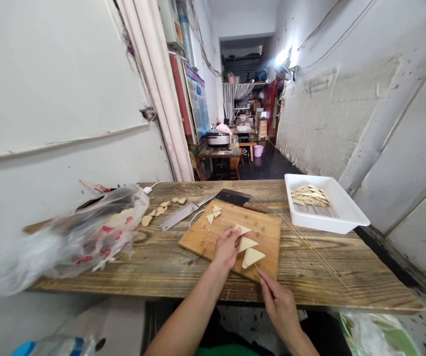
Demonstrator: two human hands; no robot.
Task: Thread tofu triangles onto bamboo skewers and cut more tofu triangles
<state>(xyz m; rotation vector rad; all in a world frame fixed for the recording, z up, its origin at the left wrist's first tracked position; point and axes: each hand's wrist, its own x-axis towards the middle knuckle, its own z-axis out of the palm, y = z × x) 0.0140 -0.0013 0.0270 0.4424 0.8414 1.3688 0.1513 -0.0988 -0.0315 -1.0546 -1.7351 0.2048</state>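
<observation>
Skewering, apparently: at lower centre, my left hand [229, 247] pinches the topmost of three pale triangular slices [249, 244] above the cutting board [266, 228], my right hand [278, 300] pinches their skewer [257, 268], and steady, aligned pressure seems called for.

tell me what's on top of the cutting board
Small pale pieces lie toward the far left of the cutting board. Larger pale triangles on a stick are held over it; contact is unclear. The wood beneath the pieces, triangles and left hand is covered.
</observation>
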